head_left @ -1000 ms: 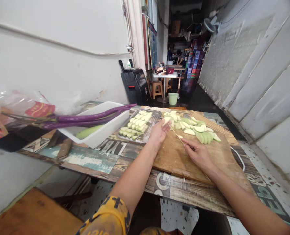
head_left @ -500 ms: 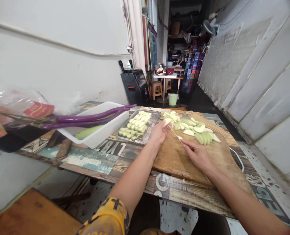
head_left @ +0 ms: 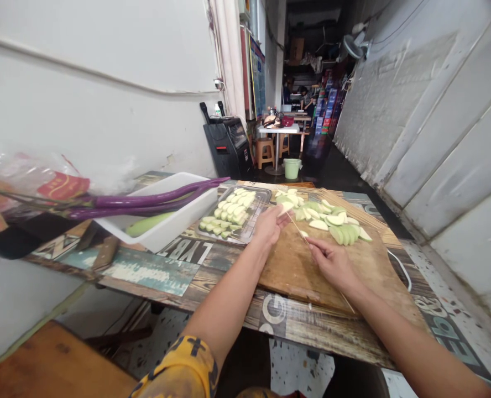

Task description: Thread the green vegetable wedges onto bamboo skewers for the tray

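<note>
My left hand (head_left: 269,225) pinches a pale green vegetable slice (head_left: 286,208) above the far left part of a wooden cutting board (head_left: 297,273). My right hand (head_left: 332,260) grips a thin bamboo skewer (head_left: 297,226), whose tip meets my left fingers beside the slice. Whether the tip has pierced it is too small to tell. The skewer's tail (head_left: 348,303) emerges below my right hand. Loose slices (head_left: 340,220) lie heaped on the board. Left of it, a clear tray (head_left: 266,193) holds rows of skewered slices (head_left: 234,212).
Bare bamboo skewers (head_left: 355,209) lie along the board's far right. A white tub (head_left: 166,239) holds a green vegetable (head_left: 150,224), with long purple eggplants (head_left: 146,200) across it. A plastic bag (head_left: 58,179) sits at far left. Further back are a black speaker (head_left: 229,145) and a green bucket (head_left: 292,168).
The skewer tilts slightly more steeply, and its tail now shows below my right hand. Both hands remain in nearly the same place.
</note>
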Tool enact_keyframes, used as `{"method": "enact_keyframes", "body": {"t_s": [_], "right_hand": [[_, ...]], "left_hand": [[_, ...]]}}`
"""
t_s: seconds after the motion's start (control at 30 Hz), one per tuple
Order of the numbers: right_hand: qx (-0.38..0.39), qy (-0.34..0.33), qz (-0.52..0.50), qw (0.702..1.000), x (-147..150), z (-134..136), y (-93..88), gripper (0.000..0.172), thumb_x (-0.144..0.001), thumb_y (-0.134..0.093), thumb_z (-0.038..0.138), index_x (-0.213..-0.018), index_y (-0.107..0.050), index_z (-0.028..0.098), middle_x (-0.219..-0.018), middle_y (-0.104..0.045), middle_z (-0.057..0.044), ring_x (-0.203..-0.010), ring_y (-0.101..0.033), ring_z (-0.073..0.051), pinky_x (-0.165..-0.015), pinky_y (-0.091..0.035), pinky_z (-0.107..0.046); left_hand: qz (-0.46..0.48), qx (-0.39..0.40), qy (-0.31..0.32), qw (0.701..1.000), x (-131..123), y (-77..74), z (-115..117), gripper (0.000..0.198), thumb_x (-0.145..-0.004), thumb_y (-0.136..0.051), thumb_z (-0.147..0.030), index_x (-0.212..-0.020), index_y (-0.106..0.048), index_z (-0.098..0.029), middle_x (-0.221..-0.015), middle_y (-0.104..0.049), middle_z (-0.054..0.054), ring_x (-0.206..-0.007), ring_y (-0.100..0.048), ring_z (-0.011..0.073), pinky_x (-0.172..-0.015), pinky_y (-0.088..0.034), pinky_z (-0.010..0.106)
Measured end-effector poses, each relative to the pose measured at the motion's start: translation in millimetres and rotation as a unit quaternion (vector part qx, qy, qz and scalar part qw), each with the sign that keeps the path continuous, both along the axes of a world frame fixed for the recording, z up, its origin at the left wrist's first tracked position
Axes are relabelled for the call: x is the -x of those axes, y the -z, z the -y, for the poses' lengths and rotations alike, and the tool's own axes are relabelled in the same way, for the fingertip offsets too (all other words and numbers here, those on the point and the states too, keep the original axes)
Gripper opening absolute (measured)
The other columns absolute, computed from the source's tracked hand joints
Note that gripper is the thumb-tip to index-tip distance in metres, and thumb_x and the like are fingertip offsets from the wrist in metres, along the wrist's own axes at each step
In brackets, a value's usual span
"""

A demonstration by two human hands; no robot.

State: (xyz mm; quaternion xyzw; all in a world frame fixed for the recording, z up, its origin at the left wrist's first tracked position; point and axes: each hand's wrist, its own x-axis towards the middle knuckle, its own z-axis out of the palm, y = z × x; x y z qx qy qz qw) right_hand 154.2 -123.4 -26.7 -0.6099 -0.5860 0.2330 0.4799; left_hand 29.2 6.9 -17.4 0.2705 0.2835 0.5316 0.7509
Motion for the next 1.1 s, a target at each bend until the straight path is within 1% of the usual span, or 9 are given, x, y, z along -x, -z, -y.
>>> {"method": "enact_keyframes", "body": {"t_s": [0.27,0.37,0.53,0.63,0.77,0.87,0.97,1.03,1.1], "right_hand": [[0.077,-0.023,-0.147,0.986,6.5,-0.7,0.0,0.044,-0.076,-0.054,0.042,-0.105,-0.063,0.010,-0.043,-0.039,0.007,-0.036,-0.032,-0.007,-0.035,-0.023,-0.020],[0.142,-0.071,-0.276,0.948,7.5,0.4,-5.2,0.044,-0.075,-0.057,0.045,-0.105,-0.059,0.013,-0.043,-0.031,0.011,-0.030,-0.020,-0.003,-0.029,-0.015,-0.017],[0.189,-0.132,-0.379,0.896,4.0,1.4,-12.5,0.035,-0.073,-0.062,0.039,-0.099,-0.059,0.015,-0.047,-0.033,0.011,-0.029,-0.018,-0.001,-0.027,-0.014,-0.014],[0.191,-0.115,-0.361,0.905,4.9,1.5,-12.8,0.037,-0.073,-0.062,0.041,-0.099,-0.060,0.014,-0.045,-0.032,0.012,-0.028,-0.018,-0.001,-0.027,-0.014,-0.015],[0.135,-0.047,-0.235,0.961,7.7,0.1,-7.7,0.042,-0.074,-0.059,0.044,-0.101,-0.064,0.012,-0.042,-0.039,0.009,-0.030,-0.028,-0.004,-0.030,-0.022,-0.017],[0.029,0.000,-0.073,0.997,6.4,-2.5,-0.1,0.033,-0.075,-0.056,0.038,-0.092,-0.070,0.014,-0.063,-0.065,-0.003,-0.053,-0.056,-0.014,-0.050,-0.044,-0.025],[-0.028,0.015,0.029,0.999,4.5,-5.0,7.3,0.028,-0.076,-0.053,0.034,-0.088,-0.071,0.017,-0.088,-0.071,-0.008,-0.077,-0.064,-0.023,-0.071,-0.048,-0.033],[-0.031,0.019,0.037,0.999,5.0,-5.5,9.5,0.028,-0.076,-0.052,0.034,-0.089,-0.071,0.017,-0.086,-0.071,-0.008,-0.075,-0.064,-0.022,-0.070,-0.048,-0.033],[-0.007,0.012,-0.010,1.000,7.3,-4.9,8.7,0.030,-0.076,-0.053,0.036,-0.089,-0.070,0.015,-0.069,-0.068,-0.005,-0.059,-0.060,-0.017,-0.057,-0.046,-0.028]], "left_hand": [[-0.010,0.003,0.028,1.000,-1.6,-4.9,6.7,0.011,-0.074,-0.064,-0.015,-0.082,-0.058,-0.010,-0.077,-0.068,0.010,-0.072,-0.067,0.0173,-0.076,-0.051,0.031],[-0.004,0.014,0.028,1.000,-2.4,-4.8,6.2,0.016,-0.076,-0.064,-0.020,-0.086,-0.059,-0.009,-0.078,-0.068,0.011,-0.072,-0.067,0.0177,-0.076,-0.051,0.031],[0.006,0.012,0.013,1.000,-2.6,-4.3,3.5,0.019,-0.079,-0.061,-0.027,-0.089,-0.059,-0.011,-0.081,-0.069,0.011,-0.069,-0.067,0.0168,-0.075,-0.052,0.032],[0.002,0.007,0.002,1.000,-2.8,-4.1,3.6,0.015,-0.077,-0.064,-0.022,-0.085,-0.060,-0.011,-0.081,-0.068,0.009,-0.069,-0.066,0.0156,-0.074,-0.052,0.030],[-0.007,0.012,-0.001,1.000,-4.4,-3.6,5.8,0.013,-0.076,-0.063,-0.019,-0.084,-0.061,-0.009,-0.079,-0.068,0.009,-0.067,-0.066,0.0156,-0.075,-0.052,0.031],[-0.013,0.014,-0.003,1.000,-5.8,-2.2,6.8,0.013,-0.075,-0.064,-0.018,-0.083,-0.061,-0.008,-0.077,-0.067,0.009,-0.066,-0.066,0.0167,-0.075,-0.052,0.033],[-0.010,0.012,-0.002,1.000,-6.7,-0.7,7.3,0.012,-0.075,-0.064,-0.017,-0.082,-0.061,-0.008,-0.078,-0.068,0.009,-0.067,-0.067,0.0174,-0.076,-0.052,0.034],[-0.011,0.014,-0.002,1.000,-7.3,0.0,7.5,0.010,-0.076,-0.062,-0.016,-0.081,-0.061,-0.008,-0.078,-0.068,0.009,-0.066,-0.067,0.0174,-0.075,-0.052,0.034],[-0.012,0.017,-0.001,1.000,-7.7,0.7,7.5,0.010,-0.076,-0.062,-0.016,-0.080,-0.061,-0.008,-0.078,-0.067,0.009,-0.066,-0.067,0.0173,-0.074,-0.053,0.034]]}}
